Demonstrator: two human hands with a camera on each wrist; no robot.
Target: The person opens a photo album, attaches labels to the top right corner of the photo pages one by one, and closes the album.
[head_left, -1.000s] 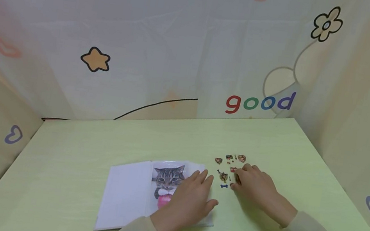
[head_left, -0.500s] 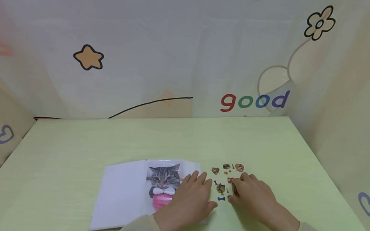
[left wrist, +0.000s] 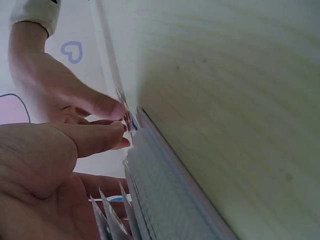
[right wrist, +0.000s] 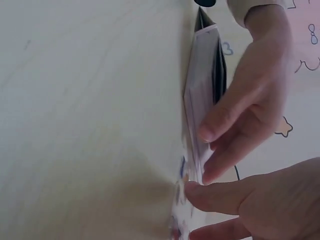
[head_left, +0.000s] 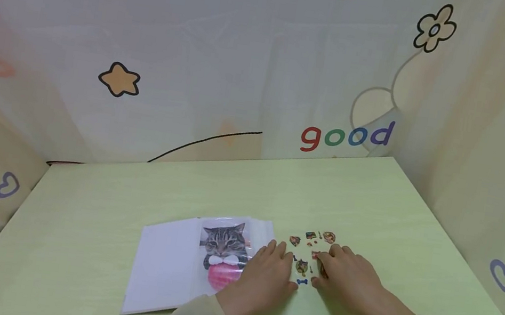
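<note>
The right hand (head_left: 345, 279) is pinching at the sticker sheet (head_left: 309, 254) just beside the left hand (head_left: 264, 280) (fingers flat, pressing the booklet (head_left: 169, 264)).

The head view looks forward and down over the table (head_left: 363, 194) from behind both hands. Each wrist view lies close along the tabletop, sharing the fingertips and notebook (head_left: 164, 269) edge between them.
</note>
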